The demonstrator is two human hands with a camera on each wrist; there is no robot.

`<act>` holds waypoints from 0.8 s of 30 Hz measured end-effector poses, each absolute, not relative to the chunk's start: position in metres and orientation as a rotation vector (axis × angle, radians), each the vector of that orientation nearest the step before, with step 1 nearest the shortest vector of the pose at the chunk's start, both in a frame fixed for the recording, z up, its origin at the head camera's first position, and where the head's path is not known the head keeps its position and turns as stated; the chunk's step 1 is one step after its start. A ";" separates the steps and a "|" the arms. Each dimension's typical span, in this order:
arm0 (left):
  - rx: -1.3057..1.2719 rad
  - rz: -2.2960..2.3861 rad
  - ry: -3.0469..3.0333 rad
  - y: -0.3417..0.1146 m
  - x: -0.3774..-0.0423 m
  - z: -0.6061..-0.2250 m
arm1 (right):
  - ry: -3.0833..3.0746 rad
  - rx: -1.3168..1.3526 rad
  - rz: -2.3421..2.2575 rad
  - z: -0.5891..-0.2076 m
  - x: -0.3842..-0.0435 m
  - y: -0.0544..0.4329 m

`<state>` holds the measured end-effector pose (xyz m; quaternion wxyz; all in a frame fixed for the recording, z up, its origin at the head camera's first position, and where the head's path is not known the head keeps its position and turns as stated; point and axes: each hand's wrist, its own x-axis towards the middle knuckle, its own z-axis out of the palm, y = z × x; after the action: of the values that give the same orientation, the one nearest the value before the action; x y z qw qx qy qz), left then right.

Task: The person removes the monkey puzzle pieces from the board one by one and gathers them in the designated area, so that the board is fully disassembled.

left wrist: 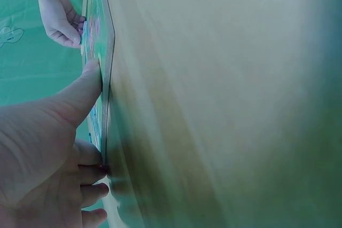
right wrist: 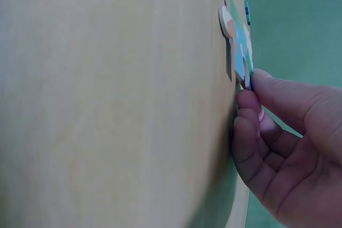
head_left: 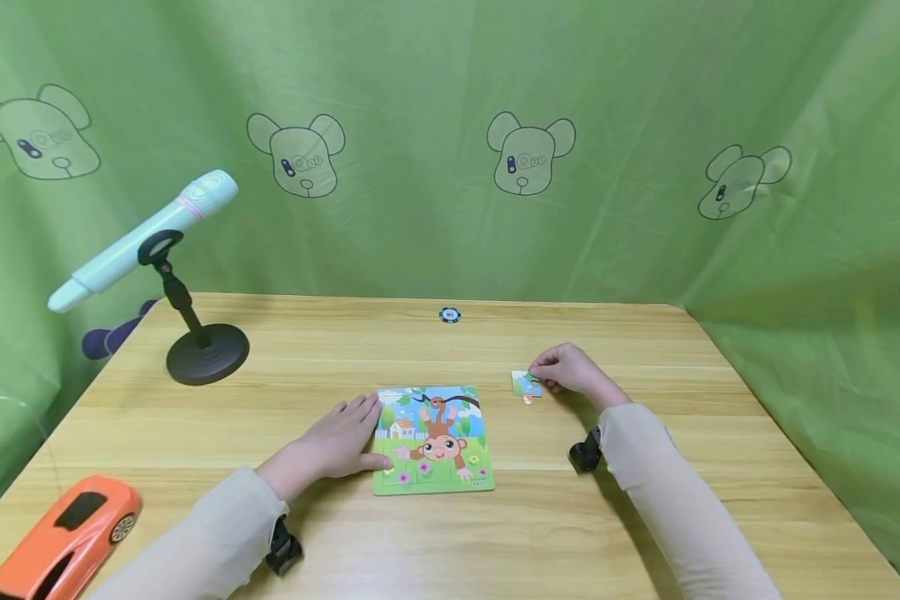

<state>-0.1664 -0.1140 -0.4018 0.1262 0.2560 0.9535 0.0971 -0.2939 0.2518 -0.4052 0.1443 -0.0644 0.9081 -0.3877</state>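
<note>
A square jigsaw puzzle board (head_left: 438,489) with a monkey, a small house and flowers lies flat in the middle of the table. My left hand (head_left: 337,437) rests at its left side, the thumb lying over the lower left corner and the fingers stretched along the upper left edge. To the right of the board, my right hand (head_left: 573,371) pinches a puzzle piece (right wrist: 241,52) at its edge between thumb and fingers. The piece is blue, green and white with a rounded knob. It is held close over the tabletop, with a shadow beneath it.
At the back left, a light blue microphone (head_left: 142,242) leans on a black stand (head_left: 208,354). An orange toy car (head_left: 67,537) is at the front left. A poker chip (head_left: 450,315) lies near the table's back edge. Green curtains (head_left: 420,83) hang behind and beside the table.
</note>
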 end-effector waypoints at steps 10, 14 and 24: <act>0.756 0.259 2.777 -0.115 -0.166 -0.402 | 2.614 -0.186 -1.114 -0.402 -0.292 0.251; 0.766 0.260 2.779 -0.115 -0.167 -0.401 | 2.606 -0.189 -1.128 -0.399 -0.292 0.251; 0.780 0.271 2.778 -0.115 -0.167 -0.402 | 2.639 -0.342 -1.119 -0.387 -0.284 0.230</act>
<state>-0.1671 -0.1151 -0.4016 0.1213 0.2671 0.9515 0.0927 -0.2842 0.2295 -0.3875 0.1271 -0.1174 0.9068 -0.3844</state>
